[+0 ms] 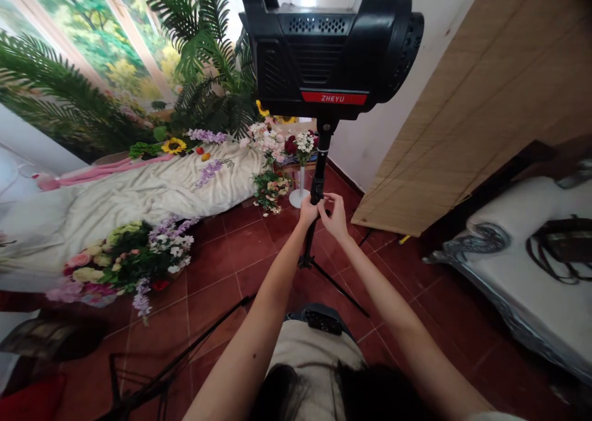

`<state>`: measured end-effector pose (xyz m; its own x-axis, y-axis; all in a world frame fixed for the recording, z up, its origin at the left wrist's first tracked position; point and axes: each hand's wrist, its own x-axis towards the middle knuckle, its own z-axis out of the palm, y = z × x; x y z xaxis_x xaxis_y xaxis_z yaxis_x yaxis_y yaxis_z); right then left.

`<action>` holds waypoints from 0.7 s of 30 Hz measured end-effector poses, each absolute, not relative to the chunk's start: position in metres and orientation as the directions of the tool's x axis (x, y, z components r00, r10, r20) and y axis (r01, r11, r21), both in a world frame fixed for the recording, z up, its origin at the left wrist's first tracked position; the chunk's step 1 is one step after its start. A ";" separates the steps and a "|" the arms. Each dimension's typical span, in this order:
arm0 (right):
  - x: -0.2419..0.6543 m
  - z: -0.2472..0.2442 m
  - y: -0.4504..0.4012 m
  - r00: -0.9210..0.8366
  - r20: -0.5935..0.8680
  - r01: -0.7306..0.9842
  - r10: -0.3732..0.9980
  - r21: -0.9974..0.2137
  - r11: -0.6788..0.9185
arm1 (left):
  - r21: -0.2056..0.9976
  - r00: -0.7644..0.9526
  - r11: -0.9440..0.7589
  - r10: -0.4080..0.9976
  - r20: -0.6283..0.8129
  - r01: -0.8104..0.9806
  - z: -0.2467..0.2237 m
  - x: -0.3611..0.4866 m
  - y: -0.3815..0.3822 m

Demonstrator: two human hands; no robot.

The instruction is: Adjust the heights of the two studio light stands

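Observation:
In front of me a black studio light with a red label reading ZHEYU tops a black light stand. My left hand wraps round the stand's pole just under a clamp collar. At the same height on the right side of the pole, my right hand has its fingers bent round a small dark tightening knob. The fingertips partly hide that knob, and I cannot see whether it turns. Below my hands, the stand's thin legs spread over the floor.
A cream-draped bench with artificial flowers runs along the left. A white pedestal stands behind the pole. To the right are a wooden panel and a silver-framed white sofa. Another black stand lies low at left.

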<state>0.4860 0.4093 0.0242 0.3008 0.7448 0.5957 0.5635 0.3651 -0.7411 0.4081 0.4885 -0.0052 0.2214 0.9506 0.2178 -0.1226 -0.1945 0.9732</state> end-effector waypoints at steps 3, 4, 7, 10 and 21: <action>0.494 0.009 0.393 0.342 0.567 0.537 0.749 -0.772 0.339 | 0.973 0.173 -0.220 0.958 0.228 -0.063 -0.005 0.410 0.487; 0.497 0.005 0.389 0.344 0.544 0.526 0.766 -0.787 0.322 | 0.972 0.164 -0.229 0.958 0.234 -0.052 -0.005 0.411 0.486; 0.502 -0.004 0.382 0.326 0.467 0.502 0.822 -0.823 0.268 | 0.971 0.148 -0.237 0.959 0.241 -0.043 -0.004 0.414 0.485; 0.503 -0.008 0.380 0.321 0.386 0.458 0.865 -0.863 0.215 | 0.973 0.137 -0.224 0.963 0.230 -0.061 -0.002 0.417 0.484; 0.490 0.000 0.400 0.417 -0.038 -0.217 0.908 -0.974 0.059 | 0.983 0.164 -0.174 0.970 0.181 -0.059 -0.003 0.416 0.480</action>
<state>0.4904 0.3997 0.0003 0.4175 0.9079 -0.0375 -0.2166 0.0593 -0.9745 0.4158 0.4803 -0.0025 0.1643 0.9696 0.1814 -0.0585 -0.1740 0.9830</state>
